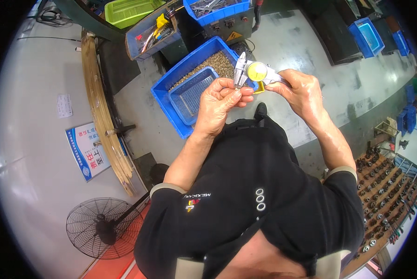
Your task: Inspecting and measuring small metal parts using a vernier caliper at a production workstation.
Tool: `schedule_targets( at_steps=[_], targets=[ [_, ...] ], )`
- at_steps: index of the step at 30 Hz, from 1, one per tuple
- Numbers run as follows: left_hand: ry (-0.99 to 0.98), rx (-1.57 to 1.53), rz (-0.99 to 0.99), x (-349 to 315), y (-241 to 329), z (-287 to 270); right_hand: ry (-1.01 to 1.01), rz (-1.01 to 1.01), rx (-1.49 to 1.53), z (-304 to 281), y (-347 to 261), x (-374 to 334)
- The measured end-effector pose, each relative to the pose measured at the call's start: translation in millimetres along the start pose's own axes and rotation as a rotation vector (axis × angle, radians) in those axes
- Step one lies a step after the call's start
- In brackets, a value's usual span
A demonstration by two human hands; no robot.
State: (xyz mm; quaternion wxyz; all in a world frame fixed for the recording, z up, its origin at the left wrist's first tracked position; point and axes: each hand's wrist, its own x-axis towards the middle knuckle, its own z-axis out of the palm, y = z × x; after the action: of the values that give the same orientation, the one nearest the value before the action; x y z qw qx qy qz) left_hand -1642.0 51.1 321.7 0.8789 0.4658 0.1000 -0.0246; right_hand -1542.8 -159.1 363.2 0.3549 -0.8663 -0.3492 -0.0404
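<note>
My right hand point(301, 90) grips a dial caliper point(257, 72) with a round yellow face, held up in front of my chest. Its steel jaws point(240, 69) point to the left. My left hand point(222, 100) is at those jaws, thumb and fingers pinched together on a small part that the fingertips mostly hide. Both hands hover over the near right corner of a blue crate point(164, 90). The crate holds a heap of small brownish metal parts point(217, 63).
A smaller blue perforated basket point(190, 95) lies inside the crate. Further blue bins point(208, 11) point(366, 35) and a green basket point(127, 9) stand beyond it. Wooden strips point(104, 116) lean at the left, a floor fan point(101, 228) stands lower left, and a rack of metal parts point(385, 186) is at the right.
</note>
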Motion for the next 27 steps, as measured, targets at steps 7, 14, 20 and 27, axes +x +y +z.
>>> schedule_targets(
  at_steps=[7,14,20,27],
  targets=[
    [-0.005,-0.006,0.004,0.1,-1.0,0.8,-0.004,0.005,0.010,-0.8,0.1,-0.3],
    [-0.004,-0.018,0.003,-0.7,-0.8,1.8,-0.002,0.007,0.013,-1.3,-1.0,-1.0],
    [-0.006,-0.019,0.003,-0.9,-1.0,1.5,-0.004,0.006,0.014,-2.4,-2.0,-0.9],
    [0.002,-0.021,-0.005,-1.3,-0.6,2.2,0.002,0.014,0.022,-2.3,-2.3,-1.2]
  ],
)
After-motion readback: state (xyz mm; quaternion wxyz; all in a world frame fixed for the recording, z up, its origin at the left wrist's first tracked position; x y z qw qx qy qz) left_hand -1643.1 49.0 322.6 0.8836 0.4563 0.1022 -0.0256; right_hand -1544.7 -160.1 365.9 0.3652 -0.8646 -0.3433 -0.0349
